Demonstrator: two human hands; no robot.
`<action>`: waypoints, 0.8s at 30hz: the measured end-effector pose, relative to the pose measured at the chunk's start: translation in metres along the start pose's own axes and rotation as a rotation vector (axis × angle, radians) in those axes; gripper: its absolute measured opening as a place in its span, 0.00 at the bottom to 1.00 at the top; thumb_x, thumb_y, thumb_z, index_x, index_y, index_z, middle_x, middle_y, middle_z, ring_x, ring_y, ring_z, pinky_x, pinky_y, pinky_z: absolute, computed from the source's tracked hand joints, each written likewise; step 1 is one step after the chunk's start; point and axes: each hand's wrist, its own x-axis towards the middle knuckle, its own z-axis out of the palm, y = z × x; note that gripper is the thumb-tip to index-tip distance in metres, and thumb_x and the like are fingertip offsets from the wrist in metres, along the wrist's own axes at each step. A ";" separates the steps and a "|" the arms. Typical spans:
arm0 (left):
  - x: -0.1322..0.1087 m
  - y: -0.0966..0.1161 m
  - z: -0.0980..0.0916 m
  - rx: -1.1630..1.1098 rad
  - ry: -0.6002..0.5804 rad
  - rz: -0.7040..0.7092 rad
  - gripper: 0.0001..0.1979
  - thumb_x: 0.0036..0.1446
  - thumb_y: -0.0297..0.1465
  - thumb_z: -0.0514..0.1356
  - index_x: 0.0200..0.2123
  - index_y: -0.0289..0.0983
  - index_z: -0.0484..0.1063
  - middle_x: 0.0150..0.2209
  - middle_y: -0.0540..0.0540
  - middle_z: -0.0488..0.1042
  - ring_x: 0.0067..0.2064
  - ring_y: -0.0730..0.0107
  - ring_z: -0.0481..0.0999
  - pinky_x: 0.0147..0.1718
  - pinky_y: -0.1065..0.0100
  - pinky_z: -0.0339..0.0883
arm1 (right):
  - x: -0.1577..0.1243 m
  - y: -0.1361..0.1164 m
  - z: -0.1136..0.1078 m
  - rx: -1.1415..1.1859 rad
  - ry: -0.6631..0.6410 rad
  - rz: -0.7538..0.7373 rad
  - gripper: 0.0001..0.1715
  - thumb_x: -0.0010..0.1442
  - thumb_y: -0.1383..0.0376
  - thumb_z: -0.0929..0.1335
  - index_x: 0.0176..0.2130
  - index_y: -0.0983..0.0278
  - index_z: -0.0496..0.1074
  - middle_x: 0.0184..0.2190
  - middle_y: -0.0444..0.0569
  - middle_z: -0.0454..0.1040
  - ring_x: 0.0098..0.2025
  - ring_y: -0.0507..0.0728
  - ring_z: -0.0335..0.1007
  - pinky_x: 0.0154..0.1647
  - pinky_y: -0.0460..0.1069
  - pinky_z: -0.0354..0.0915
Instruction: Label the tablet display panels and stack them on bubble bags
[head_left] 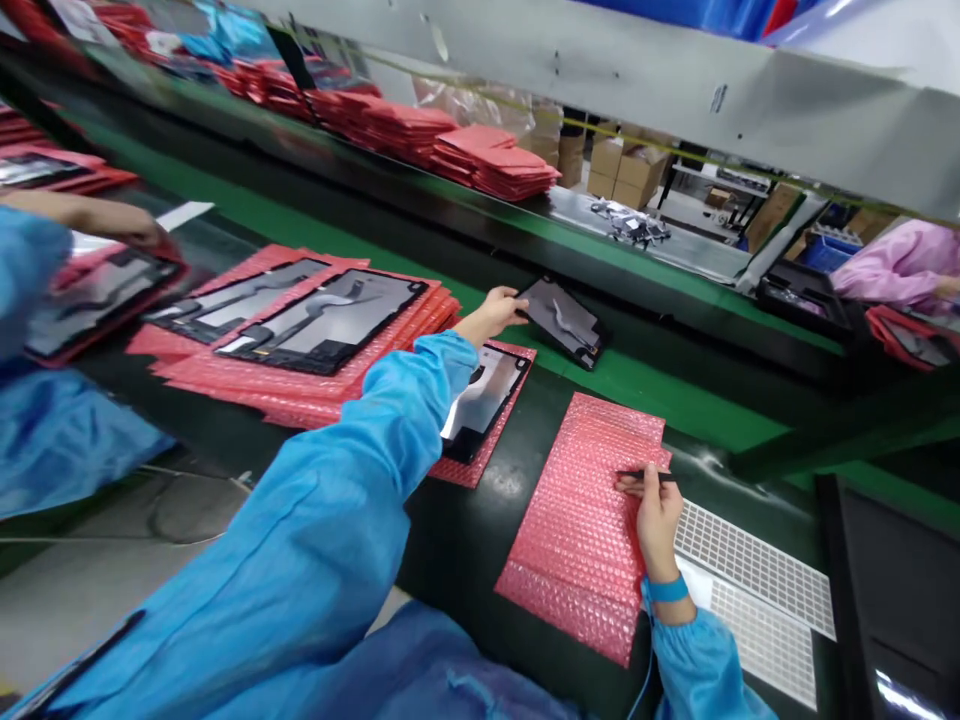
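My left hand (491,313) grips the left corner of a dark flat screen panel (564,318), which is tilted over the green strip of the bench. Below my left forearm lies another panel (487,395) on red bubble wrap, partly hidden by my sleeve. My right hand (657,515) pinches a thin black tool, seemingly tweezers (646,475), above a red bubble-wrap sheet (574,530). A blue band with a cord circles my right wrist. To the left, a panel with a grey ribbon cable (326,318) rests on a stack of red bubble wrap (300,395).
White gridded sticker sheets (757,560) lie right of my right hand, beside a black tray (900,590). At the left, a co-worker's hand (124,222) holds a wrapped panel. Red bags (495,160) are piled on the shelf behind. A pink-sleeved person (900,265) works far right.
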 end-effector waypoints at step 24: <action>-0.203 -0.046 0.084 0.813 -0.474 0.390 0.29 0.68 0.42 0.62 0.67 0.35 0.72 0.33 0.42 0.79 0.46 0.44 0.82 0.50 0.53 0.71 | 0.017 -0.047 -0.114 -0.278 -0.056 0.009 0.32 0.61 0.40 0.76 0.42 0.65 0.75 0.26 0.50 0.83 0.25 0.58 0.83 0.26 0.48 0.77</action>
